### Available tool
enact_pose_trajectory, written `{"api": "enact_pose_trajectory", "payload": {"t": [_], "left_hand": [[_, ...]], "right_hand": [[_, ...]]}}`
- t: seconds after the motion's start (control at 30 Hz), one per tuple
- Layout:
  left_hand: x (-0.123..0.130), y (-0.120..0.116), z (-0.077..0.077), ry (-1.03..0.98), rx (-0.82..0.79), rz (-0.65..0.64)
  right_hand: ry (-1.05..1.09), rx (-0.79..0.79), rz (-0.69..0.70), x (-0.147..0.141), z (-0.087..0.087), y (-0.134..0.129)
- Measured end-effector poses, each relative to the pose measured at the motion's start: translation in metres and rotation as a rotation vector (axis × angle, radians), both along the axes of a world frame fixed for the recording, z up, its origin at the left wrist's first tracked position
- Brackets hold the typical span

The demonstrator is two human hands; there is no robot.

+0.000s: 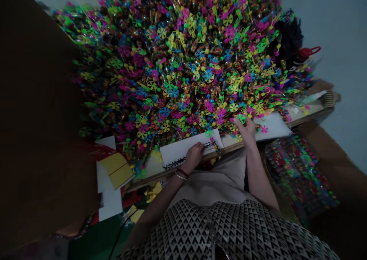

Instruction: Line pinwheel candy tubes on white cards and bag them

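Wooden ledge [151,179] bordered a towering heap of plastic pinwheels [172,73]; on the ledge, the left hand [194,157] curled narrowly over a white card [177,151], any pinched item hidden, while the right hand [245,131] spread wide against the heap, where a careless nudge could start a slide.

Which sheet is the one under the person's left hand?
Find the huge heap of colourful plastic pinwheels and look along its near edge. Under the left hand lies a white sheet; a spiky black line sets it apart from the plain white sheet nearby.
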State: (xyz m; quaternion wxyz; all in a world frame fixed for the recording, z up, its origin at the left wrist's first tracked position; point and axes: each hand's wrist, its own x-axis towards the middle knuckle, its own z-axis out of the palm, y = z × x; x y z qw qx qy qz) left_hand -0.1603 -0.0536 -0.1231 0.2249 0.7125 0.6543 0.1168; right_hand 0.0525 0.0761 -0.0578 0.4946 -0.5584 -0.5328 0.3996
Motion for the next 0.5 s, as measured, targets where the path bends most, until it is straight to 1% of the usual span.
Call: {"api": "enact_pose_trajectory", "payload": {"t": [0.07,0.17,0.27,0.33,0.37,0.43,0.5], "left_hand": [[0.000,0.000,0.000,-0.004,0.007,-0.002],[-0.001,-0.001,-0.001,-0.011,0.011,-0.004],[-0.001,-0.002,0.000,-0.020,-0.003,0.005],[-0.001,-0.002,0.001,-0.028,-0.023,0.027],[-0.001,-0.002,0.001,-0.037,-0.032,0.032],[-0.001,-0.001,0.002,-0.042,-0.047,0.055],[-0.001,0.000,0.003,-0.048,-0.061,0.059]], "right_hand": [[-0.065,0.048,0.026,0.004,0.001,0.005],[-0.276,0.008,0.161,-0.002,-0.003,0.014],[-0.634,-0.003,0.297,-0.034,-0.009,0.015],[-0.842,0.053,0.307,-0.059,-0.013,0.009],[-0.902,0.069,0.287,-0.070,-0.016,0.004],[-0.924,0.072,0.256,-0.083,-0.024,-0.007],[-0.842,0.069,0.234,-0.083,-0.034,-0.019]]}}
